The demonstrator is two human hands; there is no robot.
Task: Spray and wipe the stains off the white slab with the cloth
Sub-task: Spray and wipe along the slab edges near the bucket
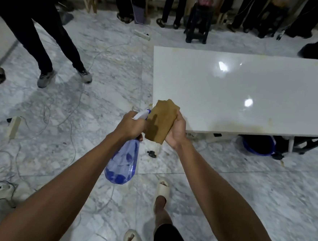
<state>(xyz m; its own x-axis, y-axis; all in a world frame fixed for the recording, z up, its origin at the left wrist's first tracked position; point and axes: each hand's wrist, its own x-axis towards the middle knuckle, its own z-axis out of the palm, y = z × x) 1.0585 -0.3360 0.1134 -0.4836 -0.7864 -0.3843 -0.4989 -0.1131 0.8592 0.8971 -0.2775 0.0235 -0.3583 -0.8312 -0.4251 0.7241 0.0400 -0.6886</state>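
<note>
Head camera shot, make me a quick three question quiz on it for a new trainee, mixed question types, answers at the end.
1. True or false: the brown cloth is lying flat on the white slab.
2. Multiple choice: what does the left hand grip? A) a sponge B) the blue spray bottle C) a cable
3. Fill in: yellowish stains show along the slab's ____ edge, the one closest to the person.

Key
1. False: the right hand holds the cloth up in the air, off the slab's near left corner.
2. B
3. near
</note>
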